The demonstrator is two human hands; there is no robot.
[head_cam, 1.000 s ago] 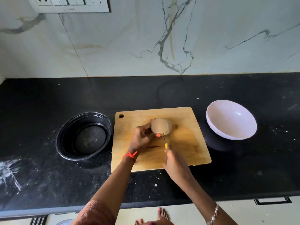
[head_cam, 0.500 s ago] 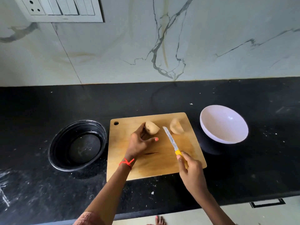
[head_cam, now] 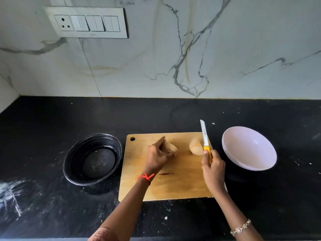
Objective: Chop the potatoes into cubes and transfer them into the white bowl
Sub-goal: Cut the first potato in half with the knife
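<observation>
Potato is now split in two: a second ago it was one piece under the blade, now the halves lie well apart on the cutting board (head_cam: 165, 186). Left hand (head_cam: 159, 154) holds the left half (head_cam: 172, 147), fingers curled over it, index finger sticking out. Right half (head_cam: 196, 146) sits free near the board's right edge. Right hand (head_cam: 213, 165) has its fingers wrapped round the yellow handle of the knife (head_cam: 205, 136). The blade has lifted off the board since half a second ago and points away, over the right half's edge. White bowl (head_cam: 250, 150) is empty, just right of the board on the desk (head_cam: 173, 115). Black bowl (head_cam: 93, 159) sits left. First cut is done with no cubes yet; slicing the held half likely comes next.
</observation>
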